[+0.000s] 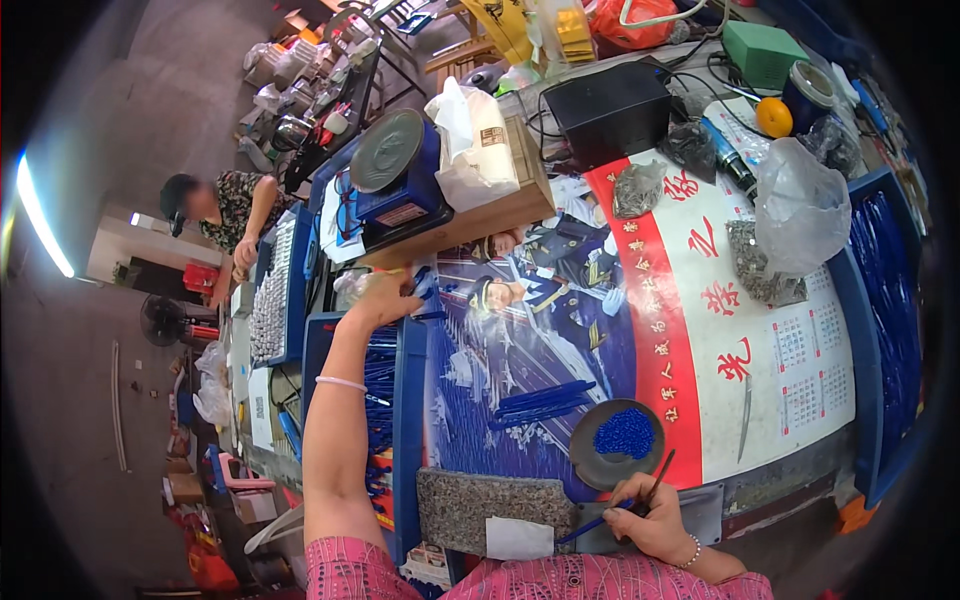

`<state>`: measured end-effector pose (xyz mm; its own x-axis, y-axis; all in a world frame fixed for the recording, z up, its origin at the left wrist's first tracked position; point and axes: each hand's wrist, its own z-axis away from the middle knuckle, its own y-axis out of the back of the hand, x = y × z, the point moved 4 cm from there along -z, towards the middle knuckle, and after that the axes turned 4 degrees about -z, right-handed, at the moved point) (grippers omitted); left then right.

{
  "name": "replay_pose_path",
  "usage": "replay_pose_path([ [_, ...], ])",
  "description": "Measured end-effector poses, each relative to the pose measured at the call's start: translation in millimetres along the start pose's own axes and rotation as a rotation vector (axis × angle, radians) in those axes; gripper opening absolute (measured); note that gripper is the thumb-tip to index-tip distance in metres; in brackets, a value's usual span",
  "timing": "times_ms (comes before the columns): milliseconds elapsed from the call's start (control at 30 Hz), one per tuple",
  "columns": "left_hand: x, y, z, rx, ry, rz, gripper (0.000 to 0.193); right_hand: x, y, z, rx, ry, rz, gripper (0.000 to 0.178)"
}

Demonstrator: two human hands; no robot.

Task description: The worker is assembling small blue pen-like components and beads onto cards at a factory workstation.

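Note:
My left hand (pixel 385 300) reaches out over the far end of a blue tray (pixel 412 420) full of thin blue sticks. Its fingers are bent together beside a few short dark-blue pieces; what they hold, if anything, is too small to make out. Close to my body, my right hand (pixel 650 520) pinches a thin dark tool (pixel 662 472) pointing up and away. A slim blue stick (pixel 590 528) slants down leftward from the same fingers. Just beyond that hand sits a round dark dish (pixel 588 462) with small blue beads (pixel 624 434). Farther left lies a bundle of blue sticks (pixel 540 402).
A grey speckled pad (pixel 450 500) bearing white paper (pixel 518 538) lies at the front. Farther off stand a wooden box (pixel 530 190) with tissues, a blue tin (pixel 400 205) and a black box (pixel 610 115). Another blue tray (pixel 880 330) is right; a person (pixel 225 210) works at left.

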<state>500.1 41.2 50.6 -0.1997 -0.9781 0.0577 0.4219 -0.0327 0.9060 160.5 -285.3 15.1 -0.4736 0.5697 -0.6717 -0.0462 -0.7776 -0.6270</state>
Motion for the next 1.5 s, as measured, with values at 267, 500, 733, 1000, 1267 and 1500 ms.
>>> replay_pose_path([
  [267,1,-5,-25,-0.175,0.045,-0.458,0.066,3,0,-1,-0.029,0.017,0.07,0.015],
  [500,22,-11,-35,-0.359,0.145,-0.594,0.057,5,1,-4,-0.018,0.054,0.132,0.016],
  [733,-4,-4,-38,-0.044,0.034,-0.399,0.042,7,1,-6,-0.012,0.063,0.148,0.017],
  [1000,-11,-2,-36,0.056,-0.001,-0.225,0.039,9,0,-4,0.003,0.065,0.163,0.017],
  [1267,2,28,18,0.445,-0.026,-0.145,0.024,2,-6,0,0.015,0.084,0.122,0.015],
  [1500,162,13,221,0.416,-0.463,0.404,0.021,-1,-7,6,0.105,0.18,0.069,0.014],
])
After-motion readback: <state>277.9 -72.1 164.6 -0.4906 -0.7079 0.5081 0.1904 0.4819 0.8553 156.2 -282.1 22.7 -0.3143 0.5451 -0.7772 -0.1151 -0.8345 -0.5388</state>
